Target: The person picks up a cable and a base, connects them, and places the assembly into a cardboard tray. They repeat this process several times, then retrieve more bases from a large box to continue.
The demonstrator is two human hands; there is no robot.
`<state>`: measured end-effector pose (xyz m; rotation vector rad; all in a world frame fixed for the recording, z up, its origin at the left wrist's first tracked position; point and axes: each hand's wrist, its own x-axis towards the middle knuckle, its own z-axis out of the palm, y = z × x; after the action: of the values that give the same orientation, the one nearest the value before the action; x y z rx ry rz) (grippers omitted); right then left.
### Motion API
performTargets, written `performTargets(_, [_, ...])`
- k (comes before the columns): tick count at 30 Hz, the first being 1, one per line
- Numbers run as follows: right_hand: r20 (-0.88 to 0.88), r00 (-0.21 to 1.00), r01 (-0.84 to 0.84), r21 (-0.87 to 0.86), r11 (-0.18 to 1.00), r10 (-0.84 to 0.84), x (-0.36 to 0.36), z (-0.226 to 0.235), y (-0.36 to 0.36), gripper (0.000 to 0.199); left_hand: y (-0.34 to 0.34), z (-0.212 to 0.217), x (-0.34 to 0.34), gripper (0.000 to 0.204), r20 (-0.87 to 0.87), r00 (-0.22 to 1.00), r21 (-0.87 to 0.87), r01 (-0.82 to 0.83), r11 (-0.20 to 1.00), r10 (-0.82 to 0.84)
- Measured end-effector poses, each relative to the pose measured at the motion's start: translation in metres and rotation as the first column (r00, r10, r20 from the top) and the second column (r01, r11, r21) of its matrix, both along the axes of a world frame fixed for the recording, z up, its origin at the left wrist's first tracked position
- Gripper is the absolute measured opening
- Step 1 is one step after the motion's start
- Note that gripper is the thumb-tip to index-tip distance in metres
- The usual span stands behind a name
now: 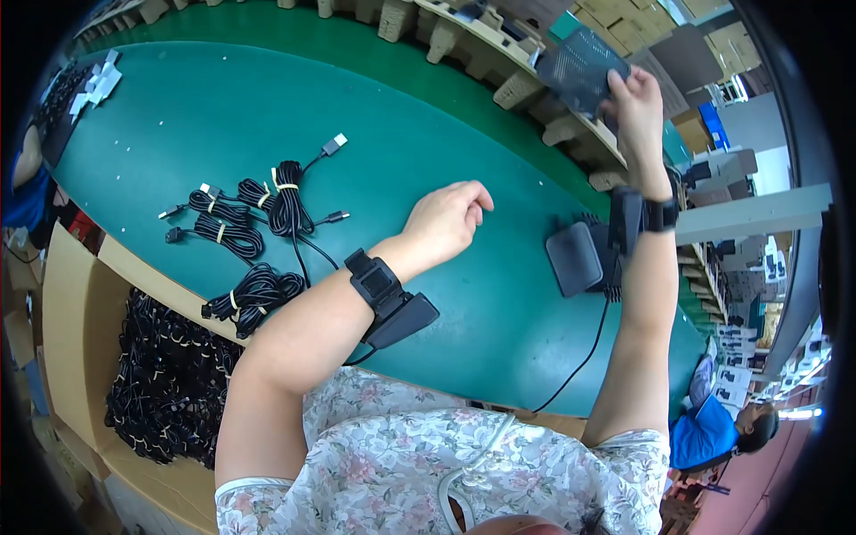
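Note:
High at the far right, my right hand [637, 100] pinches a thin dark panel [580, 69] dotted with small holes; motion blurs it. My left hand [446, 221] hovers over the middle of the green table [446, 330]. Its fingers are curled in and nothing shows in them. Left of it lie several coiled black USB cables [287, 201], bound with pale ties, some plugs sticking out. Below the right hand, near the right forearm, rests a dark rounded-square device [575, 259] on the table. Both wrists wear black strapped-on units.
A cardboard box [69, 312] full of black cables [165, 383] stands at the near left, against the table edge. Moulded cardboard trays [446, 36] line a rack beyond the table. White pieces [98, 85] lie at the far left. A person in blue [709, 435] sits at the right.

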<state>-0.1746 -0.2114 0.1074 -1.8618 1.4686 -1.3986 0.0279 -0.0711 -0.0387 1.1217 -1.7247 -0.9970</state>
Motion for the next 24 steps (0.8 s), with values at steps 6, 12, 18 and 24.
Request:
performTargets(6, [0.073,0.997,0.004,-0.099,0.995,0.003,0.031,-0.008,-0.097,0.042,0.003,-0.003,0.001,0.016,-0.002,1.000,-0.031,0.004,1.000,-0.004])
performTargets(12, [-0.452,0.861,0.225,-0.077,0.971,-0.235,-0.015,-0.027,-0.180,0.044,0.002,-0.002,-0.011,0.017,-0.027,1.000,-0.052,-0.002,0.999,0.001])
performTargets(18, [-0.815,0.544,0.266,-0.058,0.962,-0.199,-0.016,-0.048,-0.156,0.049,0.005,0.000,-0.012,0.016,0.010,1.000,-0.101,-0.026,0.995,0.027])
performTargets(24, [-0.742,0.669,-0.391,-0.295,0.872,0.048,0.115,-0.026,-0.056,0.025,0.001,-0.009,-0.007,0.014,0.025,0.998,-0.098,-0.050,0.994,0.053])
